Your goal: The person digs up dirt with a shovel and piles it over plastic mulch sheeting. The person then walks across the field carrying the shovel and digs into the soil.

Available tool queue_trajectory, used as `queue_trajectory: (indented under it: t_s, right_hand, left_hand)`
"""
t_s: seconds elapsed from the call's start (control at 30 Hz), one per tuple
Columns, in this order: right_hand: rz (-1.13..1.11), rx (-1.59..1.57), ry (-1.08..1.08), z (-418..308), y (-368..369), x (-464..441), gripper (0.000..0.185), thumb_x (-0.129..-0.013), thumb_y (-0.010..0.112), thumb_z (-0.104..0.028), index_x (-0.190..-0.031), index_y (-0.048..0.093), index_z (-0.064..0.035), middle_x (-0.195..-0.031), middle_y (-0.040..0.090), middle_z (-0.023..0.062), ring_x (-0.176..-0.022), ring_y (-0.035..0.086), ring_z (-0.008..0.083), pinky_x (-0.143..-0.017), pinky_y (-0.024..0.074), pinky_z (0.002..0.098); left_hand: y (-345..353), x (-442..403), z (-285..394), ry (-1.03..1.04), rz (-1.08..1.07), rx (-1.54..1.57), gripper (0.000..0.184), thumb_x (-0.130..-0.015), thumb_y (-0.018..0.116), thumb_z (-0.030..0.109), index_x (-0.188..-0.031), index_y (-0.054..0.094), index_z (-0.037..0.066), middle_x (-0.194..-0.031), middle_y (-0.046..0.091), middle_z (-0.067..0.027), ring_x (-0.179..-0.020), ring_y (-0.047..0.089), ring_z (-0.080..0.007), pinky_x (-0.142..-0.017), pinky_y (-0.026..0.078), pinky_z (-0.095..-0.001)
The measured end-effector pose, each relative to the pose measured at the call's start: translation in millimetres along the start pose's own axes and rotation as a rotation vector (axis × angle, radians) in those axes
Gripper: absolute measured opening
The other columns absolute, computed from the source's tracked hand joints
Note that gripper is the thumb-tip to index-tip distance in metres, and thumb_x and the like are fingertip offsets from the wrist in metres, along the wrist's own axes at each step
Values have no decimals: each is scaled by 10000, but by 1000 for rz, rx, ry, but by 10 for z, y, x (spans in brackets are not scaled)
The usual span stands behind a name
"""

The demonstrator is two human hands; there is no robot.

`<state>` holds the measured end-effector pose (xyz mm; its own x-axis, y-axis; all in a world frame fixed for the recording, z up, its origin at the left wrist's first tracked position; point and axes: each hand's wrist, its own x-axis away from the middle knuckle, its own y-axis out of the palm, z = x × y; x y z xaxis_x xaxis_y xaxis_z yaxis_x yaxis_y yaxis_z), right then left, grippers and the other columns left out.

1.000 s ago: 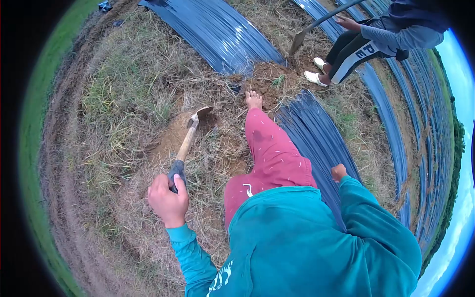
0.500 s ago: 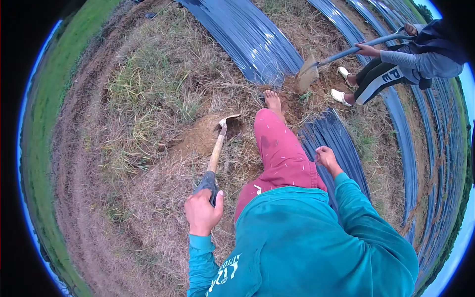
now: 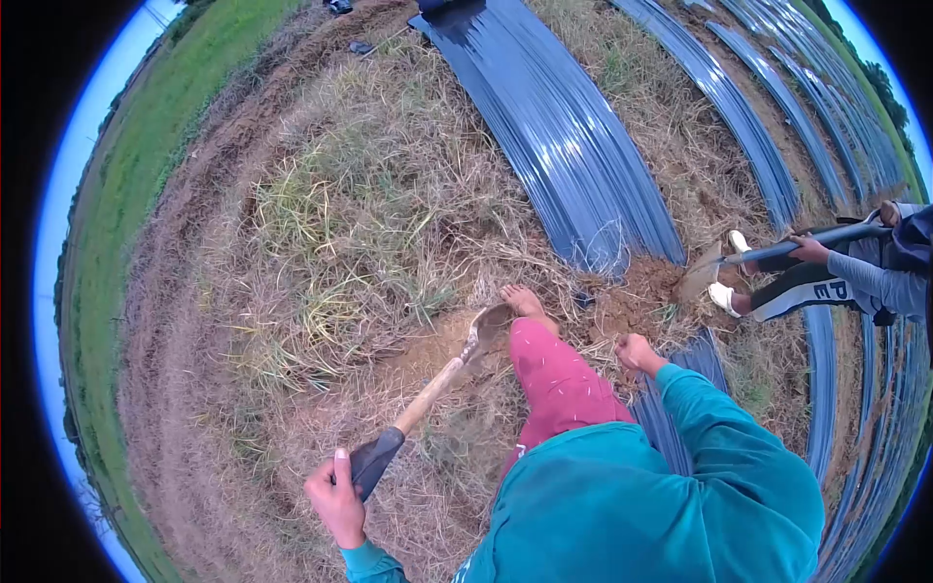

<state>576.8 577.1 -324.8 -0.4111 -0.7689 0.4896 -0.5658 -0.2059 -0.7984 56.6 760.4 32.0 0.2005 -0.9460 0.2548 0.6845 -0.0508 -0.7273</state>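
Observation:
My left hand (image 3: 337, 497) is wrapped round the dark grip of a short shovel (image 3: 428, 396) with a wooden shaft. Its metal blade is turned up near my bare foot (image 3: 525, 302), above a patch of loose soil (image 3: 434, 348). To the right, my right hand (image 3: 637, 354) has its fingers curled together over the soil by the end of a plastic sheet (image 3: 696, 364); anything inside them is too small to make out.
A co-worker (image 3: 875, 272) at the right holds a long shovel (image 3: 797, 250) with its blade on the soil. A wide plastic strip (image 3: 573, 146) runs toward the top. Dry grass (image 3: 340, 233) covers the left, and more plastic rows (image 3: 724, 97) lie at the right.
My view has swung, so the co-worker and strips appear lower and farther right. The short shovel's blade has risen off the soil toward my foot. My right hand has moved forward.

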Motion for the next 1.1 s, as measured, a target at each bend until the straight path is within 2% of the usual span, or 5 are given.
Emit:
queue_trajectory:
  t_s: [0.23, 0.57, 0.67, 0.9, 1.1]
  right_hand:
    - [-189, -1081, 487, -1163, -1107, -1891, 81, -951, 529, -95, -922, 580, -39, -702, 617, 67, -563, 625, 179, -478, 491, 322]
    - [-476, -124, -118, -2681, -3373, -1909, 417, -835, 682, -441, -1023, 654, -71, -897, 691, 153, -948, 647, 365, -836, 500, 445]
    - [-121, -172, -583, -2693, -3094, -2050, 404, -821, 695, -430, -1026, 657, -83, -940, 687, 151, -988, 643, 354, -849, 496, 453]
    - [-442, -114, -343, -3162, -3274, -3132, 187, -813, 562, -92, -967, 649, -31, -922, 693, 187, -940, 656, 348, -822, 506, 420]
    - [-531, 29, -373, -3921, -3473, -4306, 209, -855, 555, -145, -977, 635, 4, -1001, 670, 246, -1013, 628, 399, -852, 495, 457]
  left_hand:
    - [-22, -1613, 2520, 111, -277, -269, 294, -706, 836, 166, -812, 654, -39, -627, 602, -18, -550, 513, -74, -514, 413, -264]
    - [-532, -2969, 4966, 224, -173, -340, 270, -737, 810, 170, -770, 632, -30, -590, 536, 3, -536, 481, -77, -490, 366, -267]
    - [-920, -3013, 5197, 302, -25, -254, 230, -790, 776, 161, -824, 631, -15, -626, 518, 20, -531, 452, -59, -489, 341, -244]
    - [-486, -3599, 4581, 249, 166, 46, 217, -830, 766, 168, -823, 612, 14, -626, 478, 47, -551, 425, -49, -516, 314, -231]
    - [1173, -5115, 4071, 316, 66, -52, 315, -759, 824, 207, -751, 590, -4, -622, 550, -48, -577, 478, -133, -557, 409, -320]
